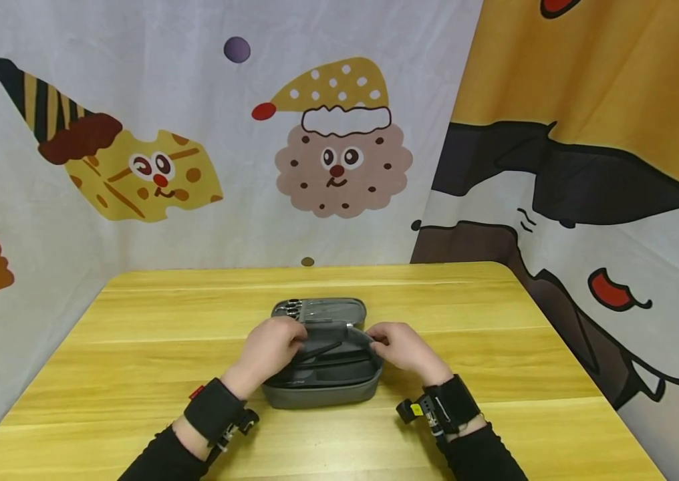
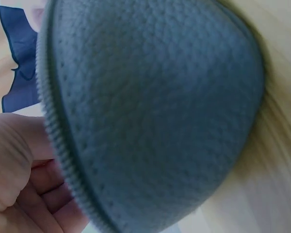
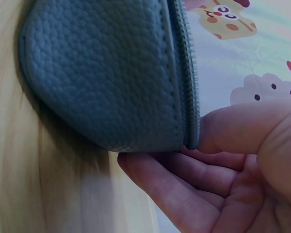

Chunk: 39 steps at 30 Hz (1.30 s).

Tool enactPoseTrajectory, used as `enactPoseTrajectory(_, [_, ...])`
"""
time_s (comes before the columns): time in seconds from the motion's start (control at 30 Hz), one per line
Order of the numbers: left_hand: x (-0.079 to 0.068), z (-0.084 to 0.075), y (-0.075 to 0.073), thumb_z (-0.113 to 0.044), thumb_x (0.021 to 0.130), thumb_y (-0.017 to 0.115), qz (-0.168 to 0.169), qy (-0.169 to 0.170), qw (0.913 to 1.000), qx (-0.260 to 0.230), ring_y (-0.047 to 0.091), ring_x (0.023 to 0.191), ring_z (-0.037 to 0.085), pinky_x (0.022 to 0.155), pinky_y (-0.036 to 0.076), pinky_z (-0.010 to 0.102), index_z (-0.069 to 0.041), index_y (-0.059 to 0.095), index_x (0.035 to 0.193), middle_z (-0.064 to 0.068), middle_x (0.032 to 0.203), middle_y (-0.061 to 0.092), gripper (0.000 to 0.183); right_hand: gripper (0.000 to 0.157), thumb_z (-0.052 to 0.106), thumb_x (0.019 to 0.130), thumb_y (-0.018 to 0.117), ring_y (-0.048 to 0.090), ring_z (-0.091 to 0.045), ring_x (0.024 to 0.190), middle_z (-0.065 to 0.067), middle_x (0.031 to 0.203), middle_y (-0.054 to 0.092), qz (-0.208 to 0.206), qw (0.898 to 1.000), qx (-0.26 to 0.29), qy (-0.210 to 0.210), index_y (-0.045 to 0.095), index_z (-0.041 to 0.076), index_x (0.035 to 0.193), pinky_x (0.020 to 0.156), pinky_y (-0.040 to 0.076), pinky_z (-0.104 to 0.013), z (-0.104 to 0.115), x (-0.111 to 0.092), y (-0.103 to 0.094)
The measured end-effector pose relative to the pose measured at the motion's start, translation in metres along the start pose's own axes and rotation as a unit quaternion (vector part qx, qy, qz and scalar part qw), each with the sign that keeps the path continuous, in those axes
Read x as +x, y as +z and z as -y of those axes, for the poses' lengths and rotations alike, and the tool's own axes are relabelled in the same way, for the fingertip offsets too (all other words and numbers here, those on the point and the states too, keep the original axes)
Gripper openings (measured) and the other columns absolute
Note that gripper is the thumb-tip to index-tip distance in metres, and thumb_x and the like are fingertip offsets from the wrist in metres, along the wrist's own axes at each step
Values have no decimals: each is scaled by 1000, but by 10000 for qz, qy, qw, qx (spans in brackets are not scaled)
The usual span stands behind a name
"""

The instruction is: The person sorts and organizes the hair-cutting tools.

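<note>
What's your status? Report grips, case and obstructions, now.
Right grip pinching grey pebbled leather-look zip case by right rim. Left grip over left rim, hold unclear. Case open, slim black stick-shaped item inside. No blockage visible.

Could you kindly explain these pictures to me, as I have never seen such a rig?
No robot here: you see a person's bare left hand and right hand. A camera on the head takes the wide picture; wrist cameras take the two close-ups. On the wooden table lies an open grey zippered case, with metal tools in its lid. The right hand pinches the case's right rim; the left is at the left rim, but its fingertips are hidden, so its grip is unclear.
</note>
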<state>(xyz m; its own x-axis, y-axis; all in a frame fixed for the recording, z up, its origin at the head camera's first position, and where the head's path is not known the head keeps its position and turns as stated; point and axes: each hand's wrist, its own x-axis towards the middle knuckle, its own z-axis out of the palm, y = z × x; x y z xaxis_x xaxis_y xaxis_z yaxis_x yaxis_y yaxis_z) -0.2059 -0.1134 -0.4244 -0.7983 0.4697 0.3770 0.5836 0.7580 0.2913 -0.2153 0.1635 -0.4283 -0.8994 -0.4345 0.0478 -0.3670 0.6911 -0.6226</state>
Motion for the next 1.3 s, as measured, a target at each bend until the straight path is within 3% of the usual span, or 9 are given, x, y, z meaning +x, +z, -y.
enactPoseTrajectory(0.37, [0,7,-20,-5,81,81,-116,-260,9993,-232,65,78,20,70,54,35,-6,74,100,5,91,69,20,32,13,96,64,68,-28,97,-14,108,70,-82,9993,367,46,65,-7,121,82,55,-40,-7,-3,-7])
enactPoseTrajectory(0.6, [0,21,-28,-7,83,80,-163,-524,9976,-420,66,79,22,70,54,38,-3,72,106,8,92,70,25,35,15,97,64,66,-26,97,-10,108,70,-287,9980,544,157,63,-7,124,85,54,-39,-12,-4,-12])
enactPoseTrajectory(0.93, [-3,37,-30,-12,89,75,-148,-1034,9892,-1027,66,87,25,78,54,39,1,68,118,9,98,70,32,40,20,99,63,65,-28,101,-12,111,69,-498,9925,1031,426,61,-7,128,89,52,-42,-17,3,-16])
enactPoseTrajectory(1.3, [-3,59,-28,-18,93,71,-95,-1418,9781,-1523,67,93,33,82,54,45,7,65,118,19,104,69,36,43,17,99,62,66,-30,102,-15,110,69,-276,9884,1370,603,56,-12,131,90,53,-42,-24,15,-18])
